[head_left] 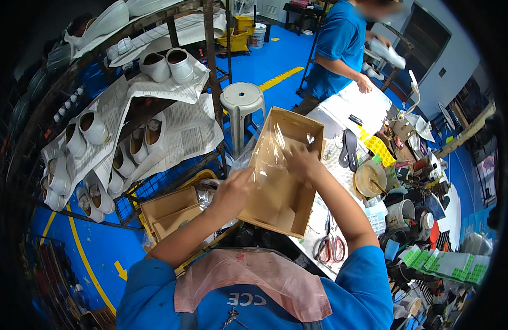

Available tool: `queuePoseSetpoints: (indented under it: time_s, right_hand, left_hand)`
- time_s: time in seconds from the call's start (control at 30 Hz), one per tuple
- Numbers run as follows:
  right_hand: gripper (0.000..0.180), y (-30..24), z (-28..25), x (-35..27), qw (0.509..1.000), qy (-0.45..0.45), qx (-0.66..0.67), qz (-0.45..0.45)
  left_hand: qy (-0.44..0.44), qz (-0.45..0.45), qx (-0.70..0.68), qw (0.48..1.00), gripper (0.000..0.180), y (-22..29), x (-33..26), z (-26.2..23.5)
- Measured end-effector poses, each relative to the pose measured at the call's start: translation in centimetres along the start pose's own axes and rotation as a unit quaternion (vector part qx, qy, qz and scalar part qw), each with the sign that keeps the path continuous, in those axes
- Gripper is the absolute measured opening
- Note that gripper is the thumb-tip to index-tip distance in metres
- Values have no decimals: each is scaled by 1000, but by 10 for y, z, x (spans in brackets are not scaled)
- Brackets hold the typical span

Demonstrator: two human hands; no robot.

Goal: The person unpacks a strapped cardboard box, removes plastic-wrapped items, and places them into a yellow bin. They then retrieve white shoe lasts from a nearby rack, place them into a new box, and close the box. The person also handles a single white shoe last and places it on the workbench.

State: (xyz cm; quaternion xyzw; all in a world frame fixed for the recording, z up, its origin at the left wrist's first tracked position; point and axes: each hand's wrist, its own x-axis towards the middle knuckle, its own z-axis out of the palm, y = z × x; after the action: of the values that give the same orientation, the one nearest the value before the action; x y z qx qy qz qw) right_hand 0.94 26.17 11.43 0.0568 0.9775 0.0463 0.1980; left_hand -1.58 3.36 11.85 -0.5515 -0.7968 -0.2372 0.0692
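Brown cardboard walls ring the open box in front of us, and its near half gives our fingers the freest room. Past its left wall we see a pale stool, with blue floor beyond. On the right, the box borders the papered bench, where 2 dark insoles lie near its right wall and red-handled scissors lie near its closest right corner. Farther right, a tub and other clutter crowd the surface, while 1 co-worker stands beside the far end. Another brown carton sits low on the left, beside our left forearm.

Clear film spans the box's upper part, between our 2 hands. Our left hand is at the left wall, fingers curled nearly closed, apparently pinching the film. Our right hand is over the box's right half, fingers blurred; we cannot tell how far open they are or whether they grip anything.
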Motion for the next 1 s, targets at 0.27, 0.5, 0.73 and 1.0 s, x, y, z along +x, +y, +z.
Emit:
queuePoseSetpoints:
  time_s: [0.27,0.5,0.73,1.0]
  right_hand:
    - [36,-25,-28,-11,908,402,-93,-69]
    - [33,-2,-21,48,907,340,-71,-238]
    - [48,40,-11,54,912,361,-33,-194]
    - [30,-6,-64,32,878,433,-1,-207]
  left_hand:
    - [-156,-8,-37,987,18,7,-19,-13]
    - [72,-191,-121,971,39,13,-10,-11]
    - [-32,-255,-88,962,51,25,-13,0]
    - [-45,-225,-113,967,64,16,-9,-13]
